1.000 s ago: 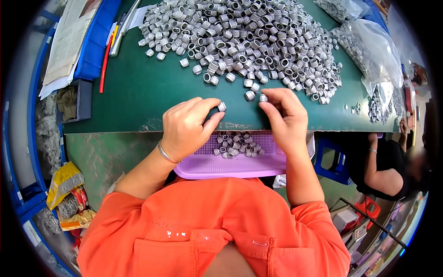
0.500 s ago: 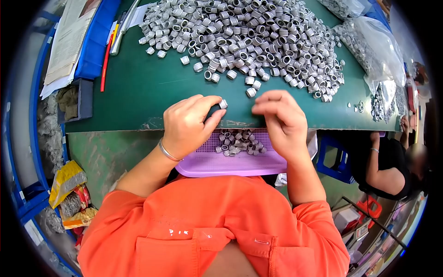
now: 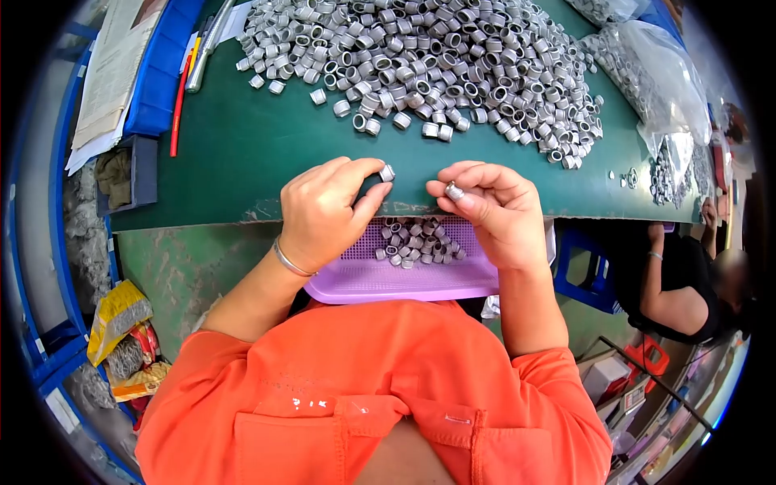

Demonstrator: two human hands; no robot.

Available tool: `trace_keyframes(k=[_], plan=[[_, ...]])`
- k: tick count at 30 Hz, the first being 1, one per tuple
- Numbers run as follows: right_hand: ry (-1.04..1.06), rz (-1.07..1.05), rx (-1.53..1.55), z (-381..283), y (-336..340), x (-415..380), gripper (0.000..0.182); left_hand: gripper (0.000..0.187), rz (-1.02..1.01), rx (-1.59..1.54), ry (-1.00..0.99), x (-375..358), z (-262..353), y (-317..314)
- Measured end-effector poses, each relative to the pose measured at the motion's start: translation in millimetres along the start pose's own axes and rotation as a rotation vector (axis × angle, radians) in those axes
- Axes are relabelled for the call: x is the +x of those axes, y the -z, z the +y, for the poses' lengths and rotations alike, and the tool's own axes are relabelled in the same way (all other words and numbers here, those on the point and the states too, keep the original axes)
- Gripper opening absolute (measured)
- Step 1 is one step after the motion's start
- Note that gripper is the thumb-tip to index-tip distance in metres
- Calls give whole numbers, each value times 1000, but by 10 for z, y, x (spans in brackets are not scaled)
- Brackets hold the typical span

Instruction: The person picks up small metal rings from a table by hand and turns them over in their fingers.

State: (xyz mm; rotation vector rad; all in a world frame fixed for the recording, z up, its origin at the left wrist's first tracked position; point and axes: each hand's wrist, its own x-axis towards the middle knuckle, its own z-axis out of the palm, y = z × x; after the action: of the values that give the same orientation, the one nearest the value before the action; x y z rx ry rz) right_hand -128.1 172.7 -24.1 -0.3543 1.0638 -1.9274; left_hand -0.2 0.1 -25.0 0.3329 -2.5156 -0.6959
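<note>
My left hand (image 3: 327, 206) pinches a small grey metal ring (image 3: 387, 173) between thumb and index finger, above the table's front edge. To its right, my right hand (image 3: 505, 210) grips another metal ring (image 3: 454, 191) between thumb and fingers. The two hands are apart. Behind them a large heap of similar short, thick-walled metal rings (image 3: 420, 69) spreads over the green table (image 3: 226, 162). Below the hands, a purple plastic basket (image 3: 404, 288) sits against the table edge with several rings (image 3: 416, 242) lying inside.
Plastic bags (image 3: 659, 81) of parts lie at the right of the table. A blue tray (image 3: 166, 73) with papers, a red pencil (image 3: 178, 113) and a grey bin (image 3: 144, 174) are at the left. Another person (image 3: 679, 291) sits at right near a blue stool (image 3: 586, 271).
My right hand has picked up a ring from the front of the heap and turned it inward. My left hand still holds its ring, nearly in place.
</note>
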Motion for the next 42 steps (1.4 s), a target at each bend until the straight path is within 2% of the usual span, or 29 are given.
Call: trace_keyframes(k=[5,7,8,10,11,12,14,16,19,20,22,23,24,26,31,33,34,36,37,39,40,42], plan=[[30,-94,213,36,-2,-45,15,22,62,-84,-21,-3,-27,-47],[262,-199,-197,93,41,-37,20,21,67,-80,-27,-1,-19,-41],[262,-205,-198,48,43,-9,20,21,72,-77,-26,3,-21,-39],[518,-163,-1011,-91,41,103,22,21,75,-86,-34,-1,-20,-39],[666,-46,-1193,-79,-13,228,23,21,75,-86,-33,-7,-21,-40],[628,114,-1283,-63,-118,281,20,21,72,-85,-29,-11,-23,-44],[654,151,-1461,-2,-68,396,21,21,71,-81,-30,-6,-24,-45],[631,144,-1455,14,-47,391,21,20,70,-82,-16,-11,-20,-36],[441,187,-1272,-39,-105,271,18,20,61,-80,-13,-7,-16,-23],[439,188,-1275,-38,-87,241,18,20,57,-79,-18,-1,-13,-26],[263,91,-676,-40,-27,181,23,20,50,-84,-19,8,-18,-27],[151,34,-524,-70,-1,137,27,20,43,-86,-21,7,-15,-23],[149,35,-524,-74,16,102,27,20,42,-87,-20,11,-8,-15],[-120,-3,57,-71,41,52,26,22,-13,-79,-9,26,7,6],[-146,4,159,-87,24,4,19,27,-52,-139,68,41,50,42],[41,-75,-78,-41,7,-9,14,28,-65,-146,134,33,52,108],[35,-89,-66,-31,15,-1,14,27,-127,-163,198,33,40,152],[350,-232,-809,-61,27,21,15,27,-186,-168,273,29,4,193],[348,-238,-800,-40,-37,50,15,26,-179,-169,211,32,-7,173],[433,-128,-1157,31,-260,153,18,20,-210,-123,123,65,25,153],[490,-124,-1229,94,-337,222,23,20,-210,-124,121,66,26,140],[563,-206,-1384,168,-289,304,26,13,-202,-138,127,67,-2,113]])
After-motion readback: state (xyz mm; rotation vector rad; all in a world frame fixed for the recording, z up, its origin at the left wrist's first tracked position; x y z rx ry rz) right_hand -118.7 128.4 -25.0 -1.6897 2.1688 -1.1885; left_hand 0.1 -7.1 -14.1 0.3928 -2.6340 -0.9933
